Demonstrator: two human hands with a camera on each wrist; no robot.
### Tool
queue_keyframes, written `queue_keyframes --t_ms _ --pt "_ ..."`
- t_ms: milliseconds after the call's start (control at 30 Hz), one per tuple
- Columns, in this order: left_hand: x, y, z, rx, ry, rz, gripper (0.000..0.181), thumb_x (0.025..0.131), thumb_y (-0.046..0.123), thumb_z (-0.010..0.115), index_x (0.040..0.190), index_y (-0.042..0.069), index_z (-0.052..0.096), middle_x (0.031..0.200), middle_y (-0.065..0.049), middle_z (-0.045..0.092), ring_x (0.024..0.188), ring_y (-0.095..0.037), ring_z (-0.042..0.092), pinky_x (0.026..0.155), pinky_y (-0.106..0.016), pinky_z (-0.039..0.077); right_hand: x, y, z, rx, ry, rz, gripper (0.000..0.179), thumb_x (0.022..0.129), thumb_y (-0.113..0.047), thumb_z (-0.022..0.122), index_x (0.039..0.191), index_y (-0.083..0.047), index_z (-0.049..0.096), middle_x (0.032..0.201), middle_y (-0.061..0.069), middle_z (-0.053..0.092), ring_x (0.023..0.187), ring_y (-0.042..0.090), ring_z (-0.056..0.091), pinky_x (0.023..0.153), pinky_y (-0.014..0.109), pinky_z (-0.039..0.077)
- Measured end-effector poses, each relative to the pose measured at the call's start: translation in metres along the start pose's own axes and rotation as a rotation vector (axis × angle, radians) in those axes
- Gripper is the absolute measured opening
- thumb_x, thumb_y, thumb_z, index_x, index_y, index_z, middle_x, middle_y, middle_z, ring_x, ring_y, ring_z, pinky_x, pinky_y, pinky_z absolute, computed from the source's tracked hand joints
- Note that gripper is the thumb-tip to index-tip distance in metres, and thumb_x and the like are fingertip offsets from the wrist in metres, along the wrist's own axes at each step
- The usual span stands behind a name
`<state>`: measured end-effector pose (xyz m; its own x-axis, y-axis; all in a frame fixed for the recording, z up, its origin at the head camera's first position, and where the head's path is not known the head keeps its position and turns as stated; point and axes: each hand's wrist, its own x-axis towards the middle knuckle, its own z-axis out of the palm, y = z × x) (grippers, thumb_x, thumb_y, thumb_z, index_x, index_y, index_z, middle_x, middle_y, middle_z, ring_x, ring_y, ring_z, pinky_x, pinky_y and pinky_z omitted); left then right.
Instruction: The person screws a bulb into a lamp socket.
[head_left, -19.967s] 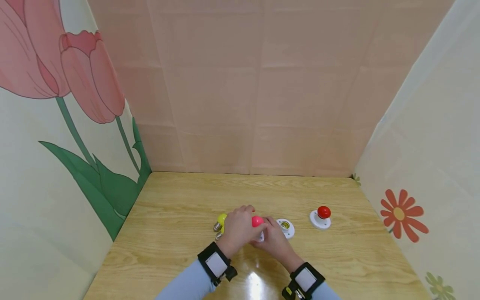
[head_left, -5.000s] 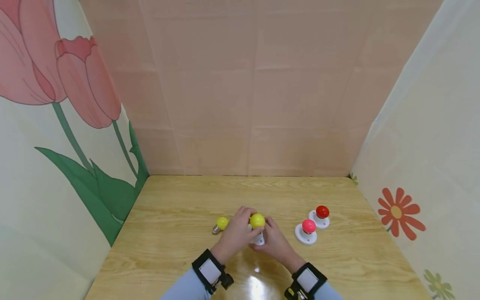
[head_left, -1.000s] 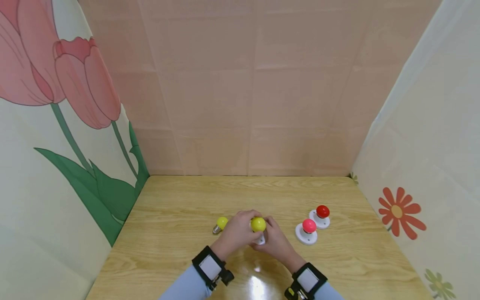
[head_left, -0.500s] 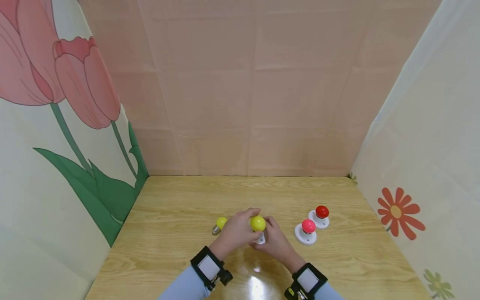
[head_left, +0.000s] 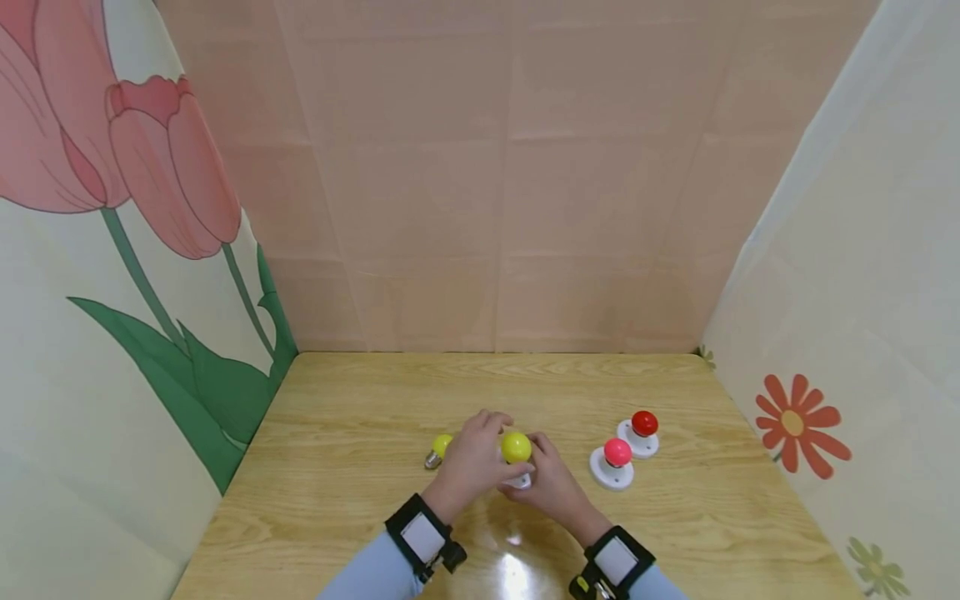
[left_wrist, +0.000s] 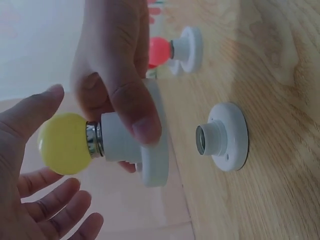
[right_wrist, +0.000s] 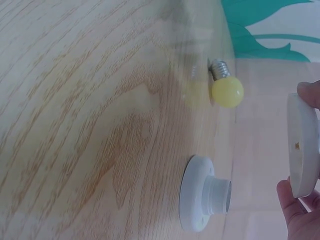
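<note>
In the head view my left hand (head_left: 475,461) is around a yellow light bulb (head_left: 516,447). Its fingers are spread and relaxed, the thumb close by the glass in the left wrist view. The bulb's metal screw base sits partly in a white lamp socket (left_wrist: 154,167), which my right hand (head_left: 553,483) grips, thumb over its round base. This socket is raised above the table, its underside showing in the right wrist view. A second white socket (left_wrist: 227,137), with no bulb in it, stands on the table, hidden by the hands in the head view.
Another yellow bulb (head_left: 442,445) lies on the wooden table (head_left: 360,517) left of the hands. To the right stand two sockets with bulbs screwed in, one pink bulb (head_left: 618,452) and one red bulb (head_left: 644,423). Printed cloth walls border the table at the back and sides.
Twenty seconds ago a pink bulb was between the hands; it now stands in its socket at the right. A yellow bulb has taken its place. Just now the left fingers have loosened from it.
</note>
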<state>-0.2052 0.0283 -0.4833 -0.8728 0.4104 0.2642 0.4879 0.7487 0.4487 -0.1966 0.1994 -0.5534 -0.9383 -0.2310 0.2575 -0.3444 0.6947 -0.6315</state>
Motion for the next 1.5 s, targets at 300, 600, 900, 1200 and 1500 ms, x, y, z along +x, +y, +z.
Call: queue_keyframes --t_ms 300,600,900,1200,1500 --pt "0.0 0.0 0.006 0.189 0.048 0.066 0.056 0.075 0.062 0.072 0.108 0.018 0.062 0.094 0.006 0.059 0.078 -0.006 0.054 0.068 -0.018 0.049 0.0 -0.002 0.0 0.044 -0.027 0.037 0.071 0.07 -0.036 0.085 0.129 -0.009 0.056 0.118 0.0 0.051 0.104 0.014 0.052 0.093 0.041 0.05" --pt "0.001 0.0 0.001 0.079 -0.018 0.082 0.052 0.077 0.046 0.078 0.118 0.016 0.064 0.106 0.001 0.062 0.091 -0.01 0.059 0.079 -0.024 0.053 0.001 -0.001 0.001 0.025 -0.011 0.025 0.072 0.07 -0.036 0.085 0.13 -0.01 0.056 0.118 0.002 0.052 0.104 0.014 0.052 0.093 0.042 0.049" --pt "0.003 0.0 -0.003 0.032 -0.102 0.121 0.055 0.08 0.03 0.077 0.131 0.018 0.06 0.114 0.002 0.063 0.103 -0.013 0.06 0.088 -0.029 0.051 0.001 0.001 0.001 0.043 -0.01 0.025 0.071 0.07 -0.032 0.085 0.131 -0.011 0.055 0.12 0.002 0.052 0.107 0.016 0.053 0.095 0.043 0.048" --pt "0.003 -0.001 -0.003 -0.07 -0.131 0.08 0.07 0.08 0.028 0.076 0.142 0.014 0.047 0.134 -0.002 0.058 0.12 -0.018 0.057 0.099 -0.035 0.048 0.003 -0.001 0.0 0.059 -0.009 0.065 0.065 0.071 -0.032 0.084 0.127 -0.013 0.058 0.121 0.001 0.051 0.109 0.017 0.052 0.097 0.043 0.046" --pt "0.0 0.0 -0.001 0.029 -0.037 -0.006 0.071 0.077 0.057 0.073 0.126 0.011 0.053 0.115 -0.003 0.057 0.099 -0.015 0.058 0.084 -0.03 0.053 0.002 -0.003 0.0 0.038 -0.004 0.036 0.071 0.069 -0.032 0.086 0.129 -0.007 0.057 0.12 0.004 0.052 0.107 0.019 0.053 0.095 0.043 0.048"
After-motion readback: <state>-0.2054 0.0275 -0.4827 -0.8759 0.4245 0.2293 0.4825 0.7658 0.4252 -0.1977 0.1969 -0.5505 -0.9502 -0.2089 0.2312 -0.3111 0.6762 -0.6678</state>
